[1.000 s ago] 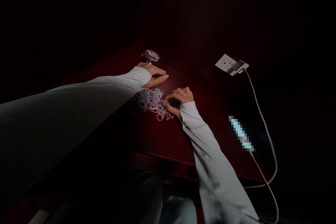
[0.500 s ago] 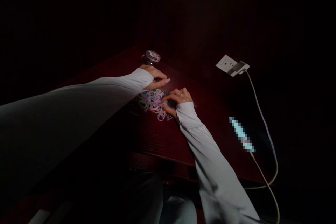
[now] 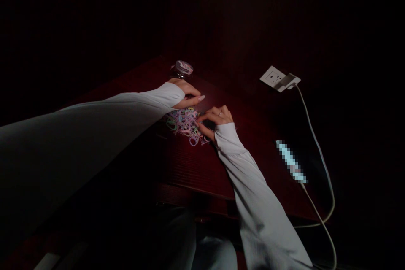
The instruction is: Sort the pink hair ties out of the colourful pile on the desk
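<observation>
Though dim, loops [image 3: 185, 121] at right fingers [image 3: 210, 116].

Head view: we look forward and down.
Table [image 3: 193, 164]: near us, mid-frame, seen slantwise from above.

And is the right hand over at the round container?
No, the right hand is at the colourful bands, while the round container sits just beyond the left hand.

Jar [image 3: 183, 67] behind bands [image 3: 182, 123] on table [image 3: 196, 166], socket [image 3: 270, 76] right
</observation>
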`<state>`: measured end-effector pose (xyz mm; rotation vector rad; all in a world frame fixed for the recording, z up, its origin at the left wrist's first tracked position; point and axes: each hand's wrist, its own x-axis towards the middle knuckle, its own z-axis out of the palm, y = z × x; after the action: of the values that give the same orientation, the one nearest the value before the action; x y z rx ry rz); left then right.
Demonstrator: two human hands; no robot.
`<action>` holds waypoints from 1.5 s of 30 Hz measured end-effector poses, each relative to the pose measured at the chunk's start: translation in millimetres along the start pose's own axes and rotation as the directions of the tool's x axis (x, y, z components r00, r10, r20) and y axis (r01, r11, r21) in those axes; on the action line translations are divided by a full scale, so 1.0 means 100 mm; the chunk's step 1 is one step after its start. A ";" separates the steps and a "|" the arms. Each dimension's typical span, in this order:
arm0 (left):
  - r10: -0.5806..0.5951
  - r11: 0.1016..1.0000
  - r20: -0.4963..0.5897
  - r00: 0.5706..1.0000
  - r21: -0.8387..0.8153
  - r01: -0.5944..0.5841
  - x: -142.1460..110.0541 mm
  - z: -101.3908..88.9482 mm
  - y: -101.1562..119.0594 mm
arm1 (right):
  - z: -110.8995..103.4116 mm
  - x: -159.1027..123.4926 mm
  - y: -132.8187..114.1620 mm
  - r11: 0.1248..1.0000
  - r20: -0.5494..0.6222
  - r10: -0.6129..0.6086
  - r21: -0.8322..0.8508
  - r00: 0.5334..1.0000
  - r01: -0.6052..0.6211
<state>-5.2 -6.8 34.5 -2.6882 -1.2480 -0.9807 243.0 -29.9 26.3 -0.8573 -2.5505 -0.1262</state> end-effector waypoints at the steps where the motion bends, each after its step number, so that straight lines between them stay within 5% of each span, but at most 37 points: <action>1: 0.004 1.000 0.007 1.000 0.004 -0.004 0.00 0.00 -0.01 | -0.01 0.00 0.02 1.000 0.001 -0.008 0.005 1.000 0.008; 20: -0.054 0.990 -0.066 0.996 -0.133 0.045 -0.04 0.04 0.02 | -0.14 -0.02 0.13 0.994 -0.141 0.099 0.063 0.985 -0.091; 34: -0.168 0.964 -0.125 0.978 -0.230 0.136 -0.09 0.05 0.03 | -0.29 -0.30 0.66 0.834 -0.091 0.433 -0.338 0.897 -0.437; 41: -0.152 0.966 -0.087 0.985 -0.222 0.130 -0.08 0.02 0.05 | -0.27 -0.31 0.65 0.789 -0.056 0.535 -0.325 0.843 -0.522; 45: -0.133 0.972 -0.107 0.985 -0.209 0.109 -0.07 0.06 0.02 | -0.25 -0.32 0.65 0.798 -0.140 0.534 -0.243 0.834 -0.552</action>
<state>-4.0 -11.5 26.1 -2.6733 -1.3720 -1.3342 313.6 -1.0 31.6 -1.6334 -2.1476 -0.3255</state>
